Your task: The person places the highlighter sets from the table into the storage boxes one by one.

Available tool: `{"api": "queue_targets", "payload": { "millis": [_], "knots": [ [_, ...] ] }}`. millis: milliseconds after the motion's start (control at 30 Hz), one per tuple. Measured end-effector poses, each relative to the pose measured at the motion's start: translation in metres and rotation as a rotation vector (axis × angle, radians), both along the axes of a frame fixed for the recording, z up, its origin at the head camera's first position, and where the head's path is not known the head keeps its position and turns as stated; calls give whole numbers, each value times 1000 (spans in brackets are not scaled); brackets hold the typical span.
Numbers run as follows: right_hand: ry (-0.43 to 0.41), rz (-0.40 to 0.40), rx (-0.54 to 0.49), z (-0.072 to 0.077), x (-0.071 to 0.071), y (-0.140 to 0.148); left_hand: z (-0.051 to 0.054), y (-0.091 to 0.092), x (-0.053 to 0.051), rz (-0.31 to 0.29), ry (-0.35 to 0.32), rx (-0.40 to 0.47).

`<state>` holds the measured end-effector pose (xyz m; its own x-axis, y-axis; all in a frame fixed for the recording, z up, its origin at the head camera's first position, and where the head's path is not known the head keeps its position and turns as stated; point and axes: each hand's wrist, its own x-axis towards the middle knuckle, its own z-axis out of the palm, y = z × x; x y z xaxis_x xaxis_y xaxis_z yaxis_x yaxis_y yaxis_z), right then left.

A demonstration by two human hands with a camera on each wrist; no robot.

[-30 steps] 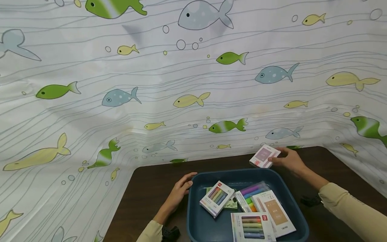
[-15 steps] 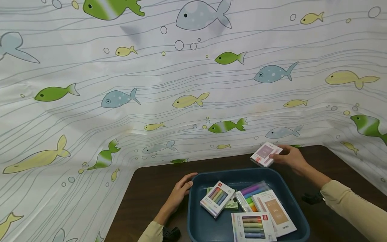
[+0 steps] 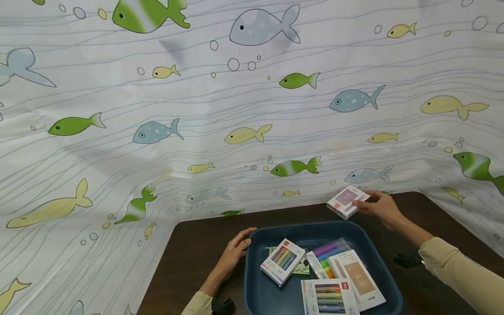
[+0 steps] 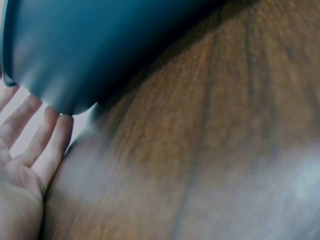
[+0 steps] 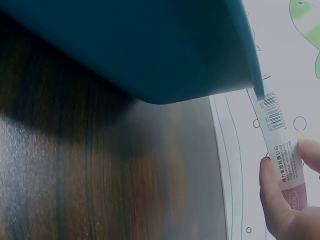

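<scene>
My right hand point(image 3: 381, 208) pinches a small white box point(image 3: 346, 202) with a purple panel between thumb and fingers, above the tray's far right corner. In the right wrist view, a narrow side of that box shows a barcode and small print. At the far left corner of the dark blue tray point(image 3: 249, 284), my left hand point(image 3: 231, 253) has its fingers extended. Their tips touch the tray's outer wall in the left wrist view, and the palm is free. Inside the tray lie a small box of coloured sticks point(image 3: 282, 262), a larger windowed box point(image 3: 330, 297) and a white box with a brown panel point(image 3: 359, 278).
A clear pack of rainbow-coloured pens point(image 3: 328, 253) and a green card-like item point(image 3: 302, 267), partly covered, also lie in the tray. The tray stands on a dark wooden table point(image 3: 189, 245). A white fish-patterned sheet point(image 3: 204, 105) rises behind the table's far edge.
The purple-panelled box has tilted slightly in my right hand, so more of its side edge shows. My left hand stays at the tray corner. The head view has shifted a little.
</scene>
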<state>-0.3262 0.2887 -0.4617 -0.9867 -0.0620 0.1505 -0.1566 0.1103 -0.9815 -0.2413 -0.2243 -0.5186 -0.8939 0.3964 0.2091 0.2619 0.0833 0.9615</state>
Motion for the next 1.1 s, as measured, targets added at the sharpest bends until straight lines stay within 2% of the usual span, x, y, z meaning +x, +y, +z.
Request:
{"api": "queue_targets", "payload": {
  "millis": [200, 533, 733, 900, 1100],
  "knots": [
    [-5, 13, -10, -4, 1, -6, -2, 0, 5, 18, -28, 9],
    [-5, 34, -30, 0, 3, -8, 1, 1, 3, 18, -22, 5],
    [6, 69, -3, 7, 10, -12, 3, 2, 1, 22, -9, 1],
    [-6, 82, 1, 13, 16, -17, 1, 2, 0, 12, -1, 0],
    [-9, 134, -15, 16, 25, -23, -1, 2, -1, 11, -2, -3]
  ]
}}
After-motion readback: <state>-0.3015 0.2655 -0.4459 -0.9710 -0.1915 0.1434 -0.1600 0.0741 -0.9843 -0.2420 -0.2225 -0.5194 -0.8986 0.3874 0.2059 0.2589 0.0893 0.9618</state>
